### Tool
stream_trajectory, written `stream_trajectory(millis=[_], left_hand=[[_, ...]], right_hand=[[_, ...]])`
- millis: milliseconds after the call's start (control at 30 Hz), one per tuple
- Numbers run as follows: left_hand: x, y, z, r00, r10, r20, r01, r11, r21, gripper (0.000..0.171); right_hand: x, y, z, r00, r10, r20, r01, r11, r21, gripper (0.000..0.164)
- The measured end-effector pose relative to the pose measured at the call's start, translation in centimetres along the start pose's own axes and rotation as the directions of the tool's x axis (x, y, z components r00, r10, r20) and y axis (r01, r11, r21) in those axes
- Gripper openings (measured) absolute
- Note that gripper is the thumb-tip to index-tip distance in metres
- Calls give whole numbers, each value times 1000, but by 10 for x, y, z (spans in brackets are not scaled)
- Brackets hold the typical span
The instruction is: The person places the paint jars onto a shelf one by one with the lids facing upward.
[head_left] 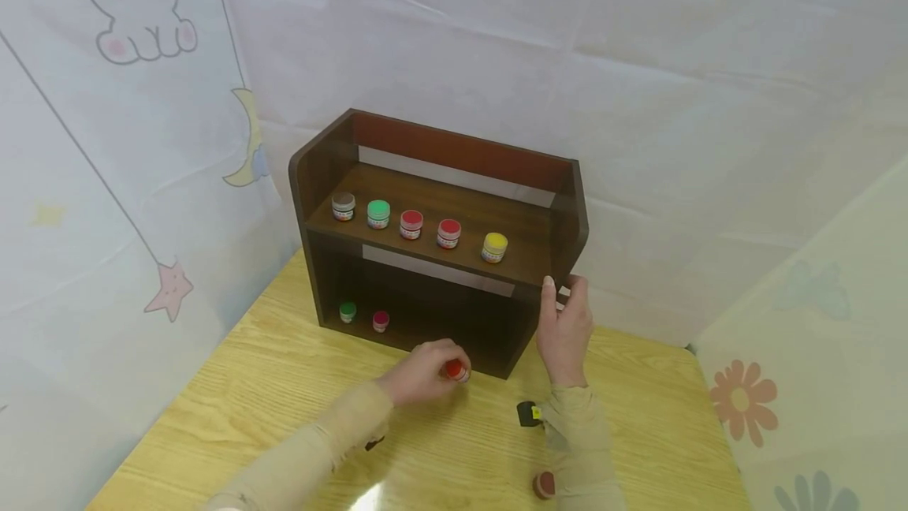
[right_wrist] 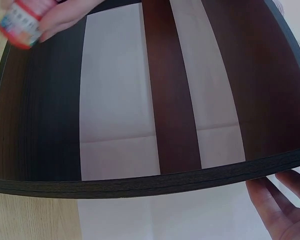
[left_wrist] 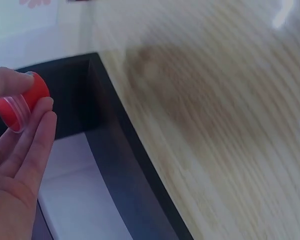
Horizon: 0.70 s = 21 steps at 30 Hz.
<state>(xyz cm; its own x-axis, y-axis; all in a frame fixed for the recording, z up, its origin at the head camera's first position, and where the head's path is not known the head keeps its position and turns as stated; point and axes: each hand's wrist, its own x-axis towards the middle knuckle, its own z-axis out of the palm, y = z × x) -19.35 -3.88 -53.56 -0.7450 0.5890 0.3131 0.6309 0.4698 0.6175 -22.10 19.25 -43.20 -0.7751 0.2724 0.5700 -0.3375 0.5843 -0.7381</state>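
A red-lidded jar (head_left: pixel 455 371) is held by the left hand (head_left: pixel 420 374) before a dark shelf unit (head_left: pixel 464 152).

With the unit's middle as clock centre, a brown-lidded jar (head_left: pixel 344 207) is set at ten o'clock on the upper shelf (head_left: pixel 461 203), and a green-lidded jar (head_left: pixel 347 312) at eight on the lower shelf (head_left: pixel 411 330); beside them stand a mint-lidded jar (head_left: pixel 378 214) above and a pink-lidded jar (head_left: pixel 381 322) at seven below. Two red-topped jars (head_left: pixel 411 225) follow above. At six, the held jar is pinched between bent left fingers (left_wrist: pixel 32 130), near the lower shelf's front edge. A yellow-lidded jar (head_left: pixel 494 248) is placed at three. At five, a brown round item (head_left: pixel 545 485) is partly hidden by a sleeve (head_left: pixel 582 440) on the tabletop (head_left: pixel 248 385). At four, the right hand (head_left: pixel 565 331) is rested against the unit's side, fingers spread, nothing grasped.
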Motion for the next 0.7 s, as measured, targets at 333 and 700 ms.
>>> stream_trajectory(millis=[333, 700], left_hand=[[1, -12, -16, 997, -42, -59, 44, 998, 34, 19], [5, -27, -36, 988, -145, -56, 149, 986, 81, 27]], right_hand=[[0, 0, -1, 1000, -14, -1, 14, 1000, -3, 38], [0, -2, -2, 1000, -5, 11, 5, 1000, 1, 38]])
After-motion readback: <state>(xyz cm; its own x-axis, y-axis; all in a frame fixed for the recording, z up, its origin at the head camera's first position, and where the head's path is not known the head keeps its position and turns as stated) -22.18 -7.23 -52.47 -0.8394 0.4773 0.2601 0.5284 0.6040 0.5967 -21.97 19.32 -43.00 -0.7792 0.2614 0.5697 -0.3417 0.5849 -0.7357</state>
